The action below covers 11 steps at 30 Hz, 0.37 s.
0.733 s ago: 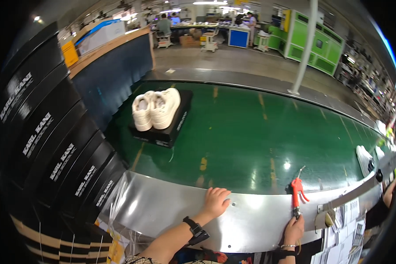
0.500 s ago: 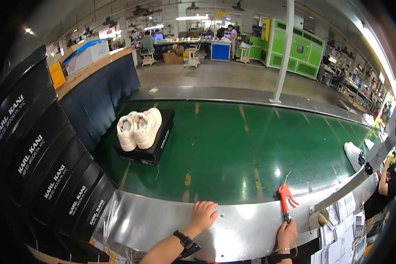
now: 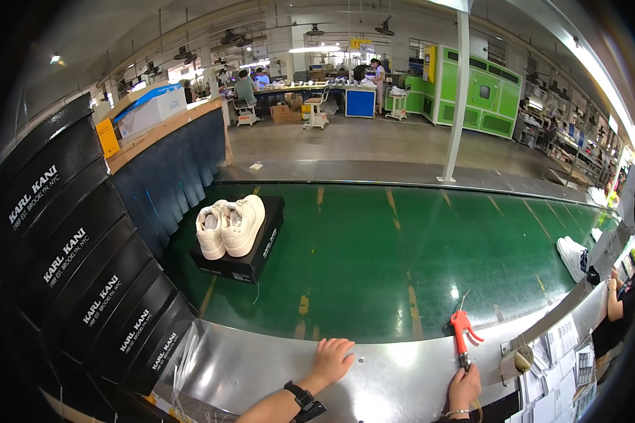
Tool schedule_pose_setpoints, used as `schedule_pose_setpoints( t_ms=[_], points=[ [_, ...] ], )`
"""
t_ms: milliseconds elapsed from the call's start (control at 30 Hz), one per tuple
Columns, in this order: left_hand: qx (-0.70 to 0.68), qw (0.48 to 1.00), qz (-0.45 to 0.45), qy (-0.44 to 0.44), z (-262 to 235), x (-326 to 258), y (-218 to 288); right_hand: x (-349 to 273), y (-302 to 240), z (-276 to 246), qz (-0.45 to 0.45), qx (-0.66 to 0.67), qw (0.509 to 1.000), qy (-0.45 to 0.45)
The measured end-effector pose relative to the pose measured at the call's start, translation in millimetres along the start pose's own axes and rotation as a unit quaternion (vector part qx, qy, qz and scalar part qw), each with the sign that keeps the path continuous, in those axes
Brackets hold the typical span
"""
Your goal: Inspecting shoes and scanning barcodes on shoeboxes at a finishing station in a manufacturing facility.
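My left hand (image 3: 334,361) lies on the metal edge plate (image 3: 275,359) in front of the green conveyor belt, fingers laid out flat with nothing in them; a black watch-like band is on its wrist. At the right, my right hand (image 3: 465,388) is closed round the lower, hose end of a red air blow gun (image 3: 461,328). The gun's thin nozzle points away over the belt. Farther off to the left, a pair of cream sneakers (image 3: 234,229) stands on a black shoebox (image 3: 264,247) on the belt.
Black shoeboxes (image 3: 106,299) are stacked high along the left. White sneakers (image 3: 573,257) sit on the belt at the far right, near a co-worker's arm (image 3: 615,299). Papers (image 3: 554,366) hang beside my right hand. A white post (image 3: 460,99) rises beyond the green belt (image 3: 353,261).
The view has tilted up a little, so everything appears lower. Both hands, the blow gun and the sneakers on the box keep about the same places.
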<state>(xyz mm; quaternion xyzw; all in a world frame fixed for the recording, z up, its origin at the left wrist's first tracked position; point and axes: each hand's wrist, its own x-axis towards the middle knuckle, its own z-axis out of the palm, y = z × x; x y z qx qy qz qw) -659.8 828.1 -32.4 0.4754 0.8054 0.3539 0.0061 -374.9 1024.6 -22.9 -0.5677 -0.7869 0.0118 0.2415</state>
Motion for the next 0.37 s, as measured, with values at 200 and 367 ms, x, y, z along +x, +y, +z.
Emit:
schedule_pose_setpoints(
  t_ms=[200,367],
  points=[
    [-0.001,1.0,0.003,0.004,-1.2,1.1,2.4,-1.7,6.8,6.2,-0.006,0.009,1.0,0.025],
    [0.002,1.0,-0.001,-0.002,-0.2,2.4,3.0,0.4,7.4,5.6,0.005,0.005,1.0,0.003]
  ],
)
